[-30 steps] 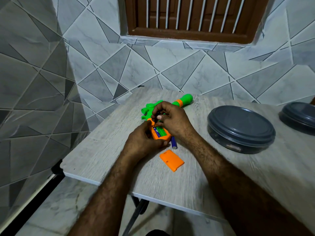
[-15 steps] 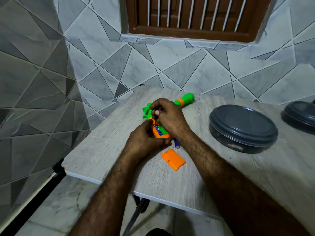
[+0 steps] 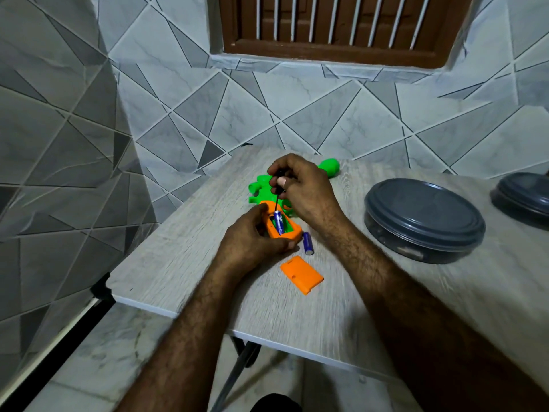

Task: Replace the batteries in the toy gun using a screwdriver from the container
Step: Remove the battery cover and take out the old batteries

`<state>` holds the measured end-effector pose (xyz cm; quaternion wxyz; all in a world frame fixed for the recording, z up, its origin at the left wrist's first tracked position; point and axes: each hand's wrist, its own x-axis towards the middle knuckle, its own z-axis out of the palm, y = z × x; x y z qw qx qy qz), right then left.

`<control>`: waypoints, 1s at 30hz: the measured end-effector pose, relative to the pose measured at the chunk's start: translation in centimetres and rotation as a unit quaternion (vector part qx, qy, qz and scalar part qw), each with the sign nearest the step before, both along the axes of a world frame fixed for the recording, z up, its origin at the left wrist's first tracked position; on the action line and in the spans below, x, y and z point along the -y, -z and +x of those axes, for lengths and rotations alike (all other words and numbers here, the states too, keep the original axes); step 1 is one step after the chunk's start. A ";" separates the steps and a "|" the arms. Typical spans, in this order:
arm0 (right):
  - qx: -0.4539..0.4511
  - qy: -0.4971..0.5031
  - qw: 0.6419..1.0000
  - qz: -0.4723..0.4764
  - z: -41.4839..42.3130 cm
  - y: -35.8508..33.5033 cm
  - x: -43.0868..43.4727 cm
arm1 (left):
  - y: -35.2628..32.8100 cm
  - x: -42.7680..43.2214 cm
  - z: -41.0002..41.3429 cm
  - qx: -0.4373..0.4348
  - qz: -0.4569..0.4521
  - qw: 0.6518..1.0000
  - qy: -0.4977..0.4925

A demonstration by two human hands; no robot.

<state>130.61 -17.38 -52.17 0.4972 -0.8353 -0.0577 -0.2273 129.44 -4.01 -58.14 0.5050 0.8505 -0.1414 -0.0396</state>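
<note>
The toy gun (image 3: 261, 188) lies flat on the table (image 3: 178, 248) under both hands. Its long axis runs on a slant: the orange grip (image 3: 292, 237) is the near end, inside the left hand, and the green muzzle pokes out beyond the right hand, pointing away and to the right. The open battery bay in the grip faces up.

The left hand (image 3: 252, 242) curls around the grip from the left side, with the thumb on the far edge of the grip and the fingertips against its near end, pinning it to the table. The right hand (image 3: 303, 188), just beyond the left, pinches the black handle of the screwdriver (image 3: 277, 191) between thumb and curled fingers. The screwdriver stands almost upright, handle up. Its thin shaft leans slightly and points down into the bay, where the tip meets the far end of a blue battery (image 3: 278, 223). That battery lies along the length of the grip.

A second blue battery (image 3: 307, 243) lies loose on the table just right of the left fingertips, roughly parallel to the one in the bay. The orange battery cover (image 3: 301, 273) rests flat nearer the person, below the left hand and apart from the gun.

The round container (image 3: 424, 215), its grey lid on, sits well to the right of the right forearm. Another lidded one (image 3: 525, 194) sits farther right at the edge of view.
</note>
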 end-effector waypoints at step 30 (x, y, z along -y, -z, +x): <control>-0.134 0.132 0.977 -0.101 -2.2 -0.6 2.7 | 0.2 -0.2 -0.1 0.001 -0.009 1.000 -0.007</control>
